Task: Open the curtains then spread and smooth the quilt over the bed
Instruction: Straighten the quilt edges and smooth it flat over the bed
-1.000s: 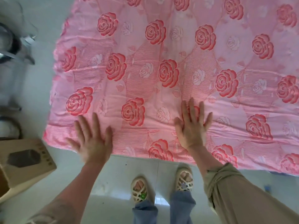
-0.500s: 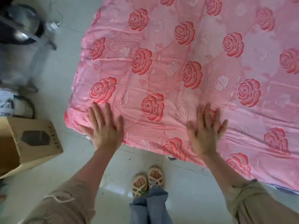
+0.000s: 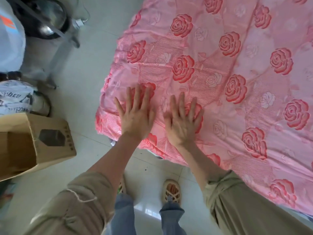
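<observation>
Nearest the camera, two beige woven sandals (image 3: pixel 171 190) stand on the pale grey tiled floor (image 3: pixel 84 73), just short of the bed's near edge. Above them, both forearms extend from rolled khaki sleeves onto the pink quilted cover printed with red roses (image 3: pixel 237 78). The left hand (image 3: pixel 135 116) and the right hand (image 3: pixel 183 122) lie palm-down on the quilt, fingers straight and spread, grasping nothing; both press flat on the fabric. Change over the last second: the hands were set well apart along the near hem, the left one partly over the edge; they now sit just beside each other, fully on the fabric, close to the quilt's near left corner. This indicates a smoothing pass converging on that corner. The quilt is spread over the bed and reads largely flat, with slight puckering at the left edge. Judgement: the task is in its final smoothing stage. To the left, on the floor, an open brown cardboard box (image 3: pixel 33 141) stands well apart from the bed. The curtains are not in view.
</observation>
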